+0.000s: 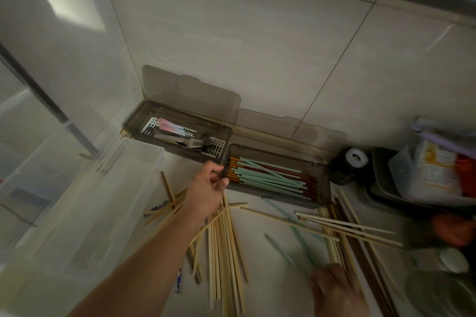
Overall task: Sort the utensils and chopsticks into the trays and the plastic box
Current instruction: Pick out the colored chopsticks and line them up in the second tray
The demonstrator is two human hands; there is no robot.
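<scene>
Up close, the left hand's point(206, 185) fingers pinch the near-left corner of the chopstick tray point(319, 188), which holds teal and red chopsticks point(270, 175). Blurred, the right hand point(337, 291) lies on loose wooden chopsticks point(224, 239); its grip is unclear. A clear plastic box point(77, 201) stands left.

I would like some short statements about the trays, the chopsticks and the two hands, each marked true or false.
1. The left hand grips the end of the chopstick tray. True.
2. The fork tray has its lid closed. False: the lid stands open against the wall.
3. Mint-green chopsticks lie in the chopstick tray. True.
4. The bamboo chopsticks are all in the clear plastic box. False: most lie loose on the counter.
5. The right hand reaches for loose chopsticks. True.
</scene>
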